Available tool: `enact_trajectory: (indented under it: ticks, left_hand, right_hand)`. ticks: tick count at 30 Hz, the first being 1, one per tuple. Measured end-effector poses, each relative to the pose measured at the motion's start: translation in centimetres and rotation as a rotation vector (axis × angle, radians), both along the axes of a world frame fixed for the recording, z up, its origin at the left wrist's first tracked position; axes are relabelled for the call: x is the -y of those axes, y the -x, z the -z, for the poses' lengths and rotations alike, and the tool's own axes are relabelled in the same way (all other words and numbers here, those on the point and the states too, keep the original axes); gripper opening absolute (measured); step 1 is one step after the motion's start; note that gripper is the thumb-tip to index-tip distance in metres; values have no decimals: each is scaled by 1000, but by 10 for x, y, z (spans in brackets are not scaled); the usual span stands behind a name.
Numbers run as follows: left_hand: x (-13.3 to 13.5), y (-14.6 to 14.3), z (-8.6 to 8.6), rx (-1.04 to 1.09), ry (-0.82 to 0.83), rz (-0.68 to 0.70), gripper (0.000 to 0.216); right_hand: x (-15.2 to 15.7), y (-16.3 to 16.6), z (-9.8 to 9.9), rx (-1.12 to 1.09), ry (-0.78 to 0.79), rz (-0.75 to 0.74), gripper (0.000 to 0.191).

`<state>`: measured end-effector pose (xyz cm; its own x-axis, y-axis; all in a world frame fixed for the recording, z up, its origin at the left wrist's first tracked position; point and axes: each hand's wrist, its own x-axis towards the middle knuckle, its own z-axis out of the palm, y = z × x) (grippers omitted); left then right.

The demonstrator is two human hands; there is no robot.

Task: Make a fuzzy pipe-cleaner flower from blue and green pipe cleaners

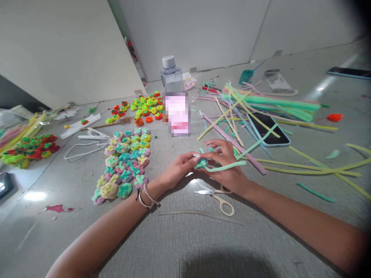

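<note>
Between my two hands is a small mint-green piece of bent pipe cleaner (200, 162), with one loose end sticking out to the right. My left hand (181, 166) pinches it from the left between thumb and forefinger. From the right, my right hand (227, 164) closes its fingers on the same piece. Just below my hands lie cream-handled scissors (214, 192), partly under the right hand. Left of my left wrist, rows of pastel pipe-cleaner flowers (124, 164) cover the table.
Loose pipe cleaners (313, 170) and a dark-screened phone (268, 129) lie at right. A lit, blurred phone (178, 116) and a clear bottle (172, 77) stand ahead. Small red and yellow pieces (146, 110) sit at back left, near a white cable (84, 144). A grey strip (199, 215) lies in front.
</note>
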<state>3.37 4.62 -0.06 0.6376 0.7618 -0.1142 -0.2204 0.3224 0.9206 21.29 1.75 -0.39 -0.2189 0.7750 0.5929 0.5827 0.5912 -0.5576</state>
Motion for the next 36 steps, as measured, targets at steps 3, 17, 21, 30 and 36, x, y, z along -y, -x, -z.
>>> enact_trajectory:
  ticks: [3, 17, 21, 30, 36]
  left_hand:
    - [0, 0, 0, -24, -5, 1, 33]
    - [2, -2, -2, -43, -31, -27, 34]
    - [5, -5, -3, -25, -33, -102, 31]
    - [4, -8, -1, -71, -58, -364, 19]
    - [4, -4, 4, -45, -227, -494, 20]
  right_hand:
    - [0, -1, 0, -6, 13, -19, 21]
    - [-9, -1, 3, -164, 130, 71, 26]
    - [-7, 0, 3, -152, 137, 49, 37]
    - [-4, -1, 1, -131, -41, -7, 7]
    - [-2, -2, 0, -63, -16, -268, 7]
